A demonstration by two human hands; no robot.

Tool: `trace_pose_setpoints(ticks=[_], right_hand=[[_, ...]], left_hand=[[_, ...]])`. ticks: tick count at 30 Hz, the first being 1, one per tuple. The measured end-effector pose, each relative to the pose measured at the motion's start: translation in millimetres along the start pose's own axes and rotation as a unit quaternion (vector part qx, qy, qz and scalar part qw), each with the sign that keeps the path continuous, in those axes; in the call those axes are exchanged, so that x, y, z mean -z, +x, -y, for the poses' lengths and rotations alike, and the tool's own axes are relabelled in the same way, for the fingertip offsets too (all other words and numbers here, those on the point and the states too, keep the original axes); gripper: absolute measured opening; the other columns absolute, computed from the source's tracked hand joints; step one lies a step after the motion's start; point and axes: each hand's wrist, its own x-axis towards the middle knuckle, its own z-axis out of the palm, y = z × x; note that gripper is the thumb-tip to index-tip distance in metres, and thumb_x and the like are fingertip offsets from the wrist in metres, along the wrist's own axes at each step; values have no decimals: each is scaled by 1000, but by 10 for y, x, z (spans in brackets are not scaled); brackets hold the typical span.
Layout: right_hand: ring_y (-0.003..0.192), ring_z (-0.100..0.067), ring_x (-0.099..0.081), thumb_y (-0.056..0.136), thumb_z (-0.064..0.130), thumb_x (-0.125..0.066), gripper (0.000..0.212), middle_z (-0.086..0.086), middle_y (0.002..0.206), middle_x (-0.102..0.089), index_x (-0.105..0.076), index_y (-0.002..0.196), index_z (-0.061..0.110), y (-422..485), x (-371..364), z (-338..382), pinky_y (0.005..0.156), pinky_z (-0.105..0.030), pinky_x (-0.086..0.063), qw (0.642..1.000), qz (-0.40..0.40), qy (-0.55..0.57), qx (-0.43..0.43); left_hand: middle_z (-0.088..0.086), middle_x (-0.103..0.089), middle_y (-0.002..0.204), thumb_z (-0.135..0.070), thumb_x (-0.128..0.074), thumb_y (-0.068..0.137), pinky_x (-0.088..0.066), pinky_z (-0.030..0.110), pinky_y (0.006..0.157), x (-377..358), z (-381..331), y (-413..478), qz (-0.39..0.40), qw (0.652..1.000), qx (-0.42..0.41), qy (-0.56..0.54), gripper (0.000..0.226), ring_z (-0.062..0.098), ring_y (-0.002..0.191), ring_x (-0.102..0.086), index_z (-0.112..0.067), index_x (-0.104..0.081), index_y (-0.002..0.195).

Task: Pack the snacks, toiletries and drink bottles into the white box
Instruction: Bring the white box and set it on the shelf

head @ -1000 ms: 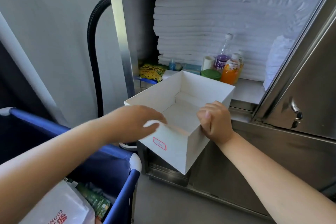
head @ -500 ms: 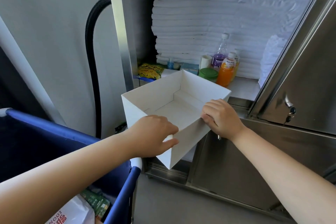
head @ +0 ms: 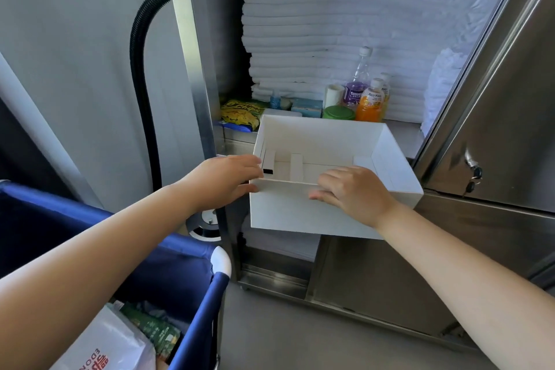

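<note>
While the white box [head: 300, 213] is held before the steel shelf [head: 399, 132], unpacked, the left hand [head: 223, 179] curling its fingers round the near-left corner and the right hand [head: 354, 194] bending close-set fingers over the near rim, its thin card wall could buckle and tip. The far edge sits just beside the chip bag [head: 241, 111] and orange drink bottle [head: 370, 100], and the cabinet door [head: 495, 129] crowds the right, so free room lies mainly toward the person.
</note>
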Motion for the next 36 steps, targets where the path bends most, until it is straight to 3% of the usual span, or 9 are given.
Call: trace_pose_setpoints(ticks=[3, 10, 12, 16, 20, 26, 31, 34, 36], right_hand=[[49, -10, -46, 85, 38, -63, 33, 1, 58, -53, -54, 65, 13, -24, 4, -91, 45, -20, -37, 1000, 11, -2, -15], [54, -5, -38, 91, 27, -62, 27, 2, 61, -54, -56, 69, 12, -70, -1, -214, 51, -10, -19, 997, 31, 13, -64], [57, -8, -43, 95, 34, -53, 30, 2, 66, -56, -57, 73, 13, -91, 56, -310, 51, -15, -27, 995, 55, 11, -83], [65, -8, -47, 95, 43, -42, 36, 6, 73, -56, -58, 79, 16, -118, 132, -415, 54, -15, -31, 990, 82, 31, -108], [69, -5, -47, 96, 44, -42, 32, 8, 78, -56, -59, 84, 19, -85, 104, -416, 59, -13, -34, 984, 116, 61, -123], [90, 1, -48, 88, 56, -49, 34, 16, 98, -55, -59, 102, 26, -31, 146, -543, 74, -11, -39, 944, 169, 189, -213], [119, 4, -33, 82, 74, -32, 66, 16, 132, -41, -43, 130, 30, 12, 181, -949, 93, -18, -28, 944, 218, 174, -175], [141, -5, -12, 91, 62, -30, 70, 7, 157, -16, -23, 148, 22, 75, 136, -1468, 110, -24, -17, 942, 207, 138, -225], [145, -6, 2, 96, 52, -33, 68, 7, 159, 3, -8, 152, 21, 129, 32, -1743, 115, -28, -7, 937, 242, 115, -224]], left_hand=[[-12, -37, 147, -38, -45, 96, -42, 33, 99, -20, -9, 134, 7, 1000, 3, -6, 34, 9, 130, -39, -31, -50, 129], [-14, -20, 154, -32, -43, 98, -42, 37, 101, -46, 125, 328, 45, 998, 47, -24, 37, 11, 134, -36, -34, -42, 135], [-14, -19, 155, -31, -43, 98, -40, 38, 103, -47, 171, 388, 47, 997, 52, -37, 38, 12, 135, -35, -35, -41, 136], [-6, -22, 155, -47, -38, 96, -20, 42, 115, -35, 154, 551, 66, 989, 65, -119, 42, 20, 141, -23, -39, -38, 137], [-2, -6, 158, -53, -19, 97, 2, 29, 112, -110, 57, 950, 56, 990, 70, -107, 60, 13, 144, -2, -25, -10, 150], [8, 9, 158, -35, -24, 102, -1, 36, 115, -275, 122, 1732, 17, 990, 128, -65, 60, 21, 144, 8, -10, 2, 149], [10, -6, 158, -27, -24, 101, -9, 36, 117, -363, 220, 2040, 6, 985, 170, -13, 55, 22, 144, -5, -5, -7, 149], [7, -12, 156, -21, -26, 101, -21, 38, 115, -308, 272, 2125, 18, 984, 174, -23, 52, 21, 143, -11, -6, -11, 149], [7, -12, 157, -19, -28, 101, -23, 38, 114, -285, 326, 2127, 30, 987, 154, -19, 52, 21, 144, -10, -5, -12, 148]])
